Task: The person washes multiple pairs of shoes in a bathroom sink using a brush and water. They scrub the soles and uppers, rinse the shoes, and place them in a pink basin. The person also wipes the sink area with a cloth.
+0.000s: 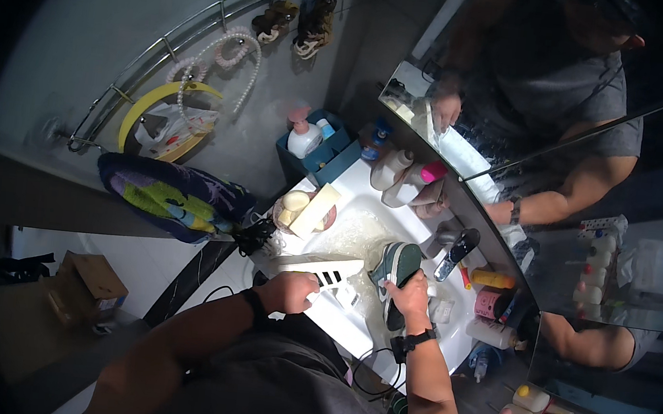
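My left hand (289, 292) is closed at the near left of the white sink (413, 224), gripping a white sneaker (306, 264) with black side stripes. Part of that shoe is hidden behind my fingers. Inside the basin, my right hand (411, 296) is wrapped round a dark green sneaker (401, 262) with a pale stripe, tilted with one end toward the tap (457, 255). Cloudy, sudsy water (357, 233) lies in the basin beyond both shoes. A dark band circles each of my wrists.
Soap bars (295, 201) sit in a dish at the far left rim. Several bottles (391, 170) and a blue caddy (317, 146) stand behind the sink. Toiletries (490, 304) crowd its right side under a mirror (550, 92). A towel (180, 200) hangs left; a cardboard box (94, 280) is lower left.
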`<action>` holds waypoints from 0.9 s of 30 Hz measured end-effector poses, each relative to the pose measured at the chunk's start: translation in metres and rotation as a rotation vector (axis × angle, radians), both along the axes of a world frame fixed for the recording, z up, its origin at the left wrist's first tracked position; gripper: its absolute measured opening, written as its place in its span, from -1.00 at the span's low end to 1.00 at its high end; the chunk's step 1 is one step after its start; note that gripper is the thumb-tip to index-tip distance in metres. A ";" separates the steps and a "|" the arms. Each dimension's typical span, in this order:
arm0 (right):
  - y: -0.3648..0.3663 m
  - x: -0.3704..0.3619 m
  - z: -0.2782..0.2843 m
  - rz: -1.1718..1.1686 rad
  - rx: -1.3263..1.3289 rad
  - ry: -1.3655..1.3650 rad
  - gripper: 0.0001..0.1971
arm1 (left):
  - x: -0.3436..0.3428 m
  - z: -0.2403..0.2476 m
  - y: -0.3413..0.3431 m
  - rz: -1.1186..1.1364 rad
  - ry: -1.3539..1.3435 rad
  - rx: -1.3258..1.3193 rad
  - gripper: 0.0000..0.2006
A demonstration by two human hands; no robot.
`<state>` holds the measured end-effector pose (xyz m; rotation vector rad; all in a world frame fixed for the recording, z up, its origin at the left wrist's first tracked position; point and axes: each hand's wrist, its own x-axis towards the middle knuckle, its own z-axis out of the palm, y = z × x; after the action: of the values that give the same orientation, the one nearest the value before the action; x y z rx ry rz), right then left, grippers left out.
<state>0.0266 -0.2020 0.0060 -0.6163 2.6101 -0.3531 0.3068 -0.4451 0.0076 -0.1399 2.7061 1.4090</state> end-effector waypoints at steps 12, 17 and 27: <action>-0.007 -0.002 -0.090 -0.070 0.309 -0.090 0.03 | -0.002 0.007 0.003 -0.004 -0.176 -0.035 -0.72; -0.019 -0.010 -0.124 0.057 0.481 0.000 0.03 | -0.003 0.013 0.002 -0.003 -0.219 -0.046 -0.68; -0.004 -0.005 -0.032 0.006 0.144 -0.054 -0.05 | 0.005 0.005 -0.003 -0.014 -0.008 0.017 -0.64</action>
<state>0.0217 -0.2056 -0.0261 -0.5570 2.5544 -0.1752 0.3115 -0.4477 0.0122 -0.1252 2.6832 1.4244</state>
